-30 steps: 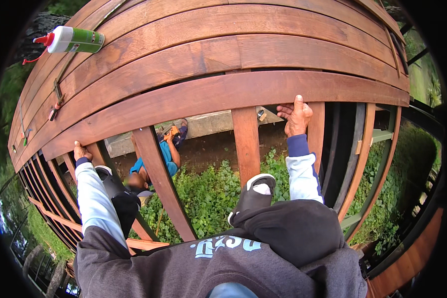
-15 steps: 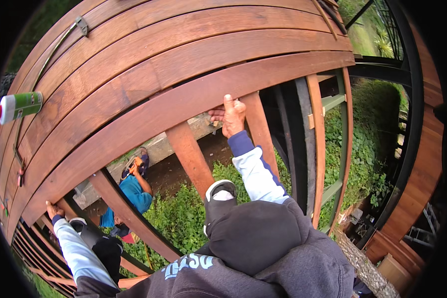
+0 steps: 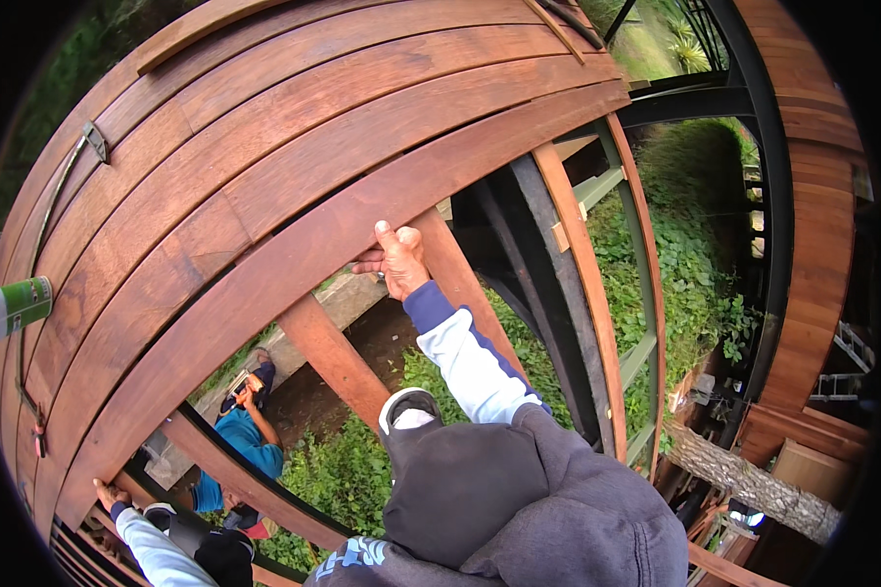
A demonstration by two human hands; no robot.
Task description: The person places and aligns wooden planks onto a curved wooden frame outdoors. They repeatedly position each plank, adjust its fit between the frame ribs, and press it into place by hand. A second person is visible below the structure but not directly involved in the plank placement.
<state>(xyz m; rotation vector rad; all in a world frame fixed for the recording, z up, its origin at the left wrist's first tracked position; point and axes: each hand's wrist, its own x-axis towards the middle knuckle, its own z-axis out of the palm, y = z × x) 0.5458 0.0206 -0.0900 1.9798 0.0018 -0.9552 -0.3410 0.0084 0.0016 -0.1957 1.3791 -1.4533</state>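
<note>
Turned to the right since the earlier frame, the view now puts the white-and-green bottle [image 3: 20, 308] nearer its left rim; both hands have kept their places on the board [image 3: 299, 252]. Long, flat and smooth, this reddish-brown wood lies across bare joists [image 3: 333, 357], a dark, narrow gap parting it from the grained deck [image 3: 362, 98]. Leafy plants [image 3: 338, 484] and brown soil show below. The right hand [image 3: 398, 259] holds the near edge, thumb laid on top, fingers curled below, forearm slanting up and leftward. The left hand [image 3: 110, 494] has its thumb at the board's left end; its fingers are hidden, so I cannot tell its grip.
</note>
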